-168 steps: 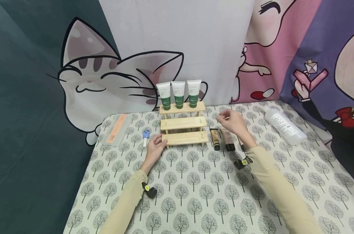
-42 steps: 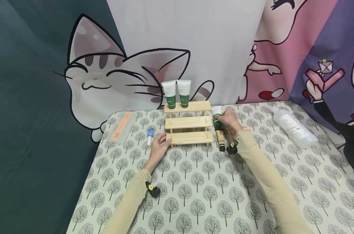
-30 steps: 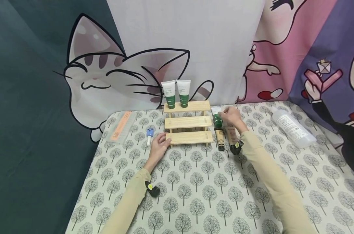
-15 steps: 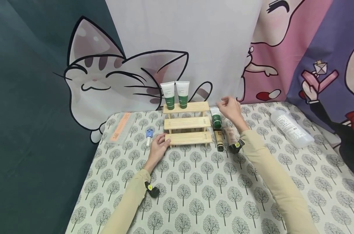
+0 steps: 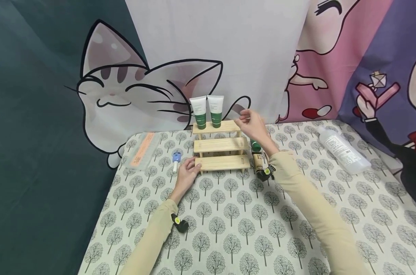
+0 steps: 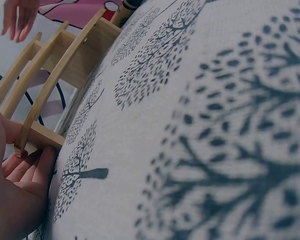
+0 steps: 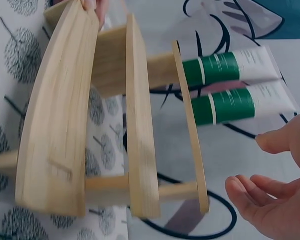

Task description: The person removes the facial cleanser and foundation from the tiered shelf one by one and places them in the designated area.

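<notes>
A three-tier wooden display stand (image 5: 221, 144) rests on the table. My left hand (image 5: 184, 177) grips the left end of its lowest step, thumb on top and fingers beneath in the left wrist view. Two white-and-green squeeze tubes (image 5: 200, 112) stand cap-down on the left and middle of the top step. By that step's right end hovers my right hand (image 5: 252, 125), holding nothing, its thumb and fingers apart in the right wrist view (image 7: 274, 185). A third green-and-white tube (image 5: 255, 145) lies right of the stand, mostly hidden by my right arm.
A gold tube (image 5: 258, 162) with a black cap lies right of the stand, partly covered by my wrist. A small blue-and-white bottle (image 5: 176, 161) and a clear flat case (image 5: 141, 151) lie to the left. A large clear bottle (image 5: 344, 149) lies far right.
The right tube went from the top step to the table beside the stand, where my right hand let it go. That hand then rose and moved left to the top step. My left hand stayed.
</notes>
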{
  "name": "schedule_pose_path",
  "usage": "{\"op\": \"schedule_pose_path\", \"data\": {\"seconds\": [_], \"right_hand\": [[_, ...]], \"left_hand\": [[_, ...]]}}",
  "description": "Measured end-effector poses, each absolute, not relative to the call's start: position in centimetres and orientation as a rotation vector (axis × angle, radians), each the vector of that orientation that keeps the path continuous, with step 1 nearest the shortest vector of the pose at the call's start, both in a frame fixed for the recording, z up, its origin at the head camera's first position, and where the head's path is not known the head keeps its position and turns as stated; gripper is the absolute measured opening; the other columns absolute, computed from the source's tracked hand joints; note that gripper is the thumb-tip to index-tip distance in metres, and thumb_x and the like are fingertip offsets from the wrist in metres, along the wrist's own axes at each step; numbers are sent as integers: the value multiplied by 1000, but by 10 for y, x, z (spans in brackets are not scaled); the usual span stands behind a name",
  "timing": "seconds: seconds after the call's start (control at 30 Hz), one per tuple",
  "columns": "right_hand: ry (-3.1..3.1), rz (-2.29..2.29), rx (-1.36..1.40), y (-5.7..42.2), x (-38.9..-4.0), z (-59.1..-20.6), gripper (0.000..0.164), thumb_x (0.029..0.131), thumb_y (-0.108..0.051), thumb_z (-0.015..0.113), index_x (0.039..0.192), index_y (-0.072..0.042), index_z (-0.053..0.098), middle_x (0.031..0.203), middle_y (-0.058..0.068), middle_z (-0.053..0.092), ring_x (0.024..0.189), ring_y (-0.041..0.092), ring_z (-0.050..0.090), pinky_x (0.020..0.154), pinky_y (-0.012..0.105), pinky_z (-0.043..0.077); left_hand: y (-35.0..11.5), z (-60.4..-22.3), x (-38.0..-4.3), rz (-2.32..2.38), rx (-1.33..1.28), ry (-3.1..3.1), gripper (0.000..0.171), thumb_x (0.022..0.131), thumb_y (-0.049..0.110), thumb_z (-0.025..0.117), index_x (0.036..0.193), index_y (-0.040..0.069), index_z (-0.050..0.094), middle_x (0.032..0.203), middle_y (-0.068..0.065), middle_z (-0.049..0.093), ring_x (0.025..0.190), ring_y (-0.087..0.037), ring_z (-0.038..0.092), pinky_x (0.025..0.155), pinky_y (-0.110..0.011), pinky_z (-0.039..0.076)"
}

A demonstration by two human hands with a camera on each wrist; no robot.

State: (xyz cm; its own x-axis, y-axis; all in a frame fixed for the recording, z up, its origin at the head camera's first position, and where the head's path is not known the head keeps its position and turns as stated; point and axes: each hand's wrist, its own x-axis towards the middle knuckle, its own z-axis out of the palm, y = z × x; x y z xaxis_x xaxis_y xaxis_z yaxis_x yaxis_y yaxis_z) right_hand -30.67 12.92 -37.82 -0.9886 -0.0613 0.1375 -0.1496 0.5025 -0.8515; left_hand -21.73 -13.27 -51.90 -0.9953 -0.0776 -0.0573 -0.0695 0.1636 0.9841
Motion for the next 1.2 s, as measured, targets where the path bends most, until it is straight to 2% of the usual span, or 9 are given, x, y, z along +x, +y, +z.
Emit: {"op": "schedule_pose_path", "data": {"seconds": [0.47, 0.63, 0.93, 1.2], "right_hand": [[-2577, 1583, 324, 86, -316, -383, 56, 94, -20, 72, 140, 2, 50, 136, 23, 61, 122, 35, 62, 108, 41, 54], [-2554, 1523, 306, 74, -320, -386, 55, 93, -22, 74, 138, -1, 52, 134, 19, 63, 123, 33, 62, 109, 41, 52], [-2499, 1538, 270, 60, -326, -393, 49, 91, -12, 75, 131, 4, 53, 125, 23, 65, 111, 35, 65, 102, 40, 57], [-2487, 1567, 245, 57, -329, -397, 43, 90, -9, 75, 128, 1, 56, 125, 22, 65, 113, 34, 65, 104, 40, 56]], "left_hand": [[-132, -519, -217, -2044, 160, -2384, 50, 98, 12, 66, 144, 0, 51, 136, -26, 62, 124, -40, 64, 108, -38, 53], [-133, -519, -217, -2051, 147, -2372, 50, 98, 11, 66, 143, 0, 51, 136, -27, 62, 124, -40, 63, 107, -38, 54], [-132, -520, -218, -2040, 142, -2374, 49, 97, 11, 67, 142, 0, 52, 134, -26, 63, 123, -40, 65, 106, -38, 55], [-133, -520, -218, -2043, 164, -2390, 51, 97, 13, 67, 144, 1, 51, 136, -25, 62, 124, -39, 64, 107, -40, 54]]}}
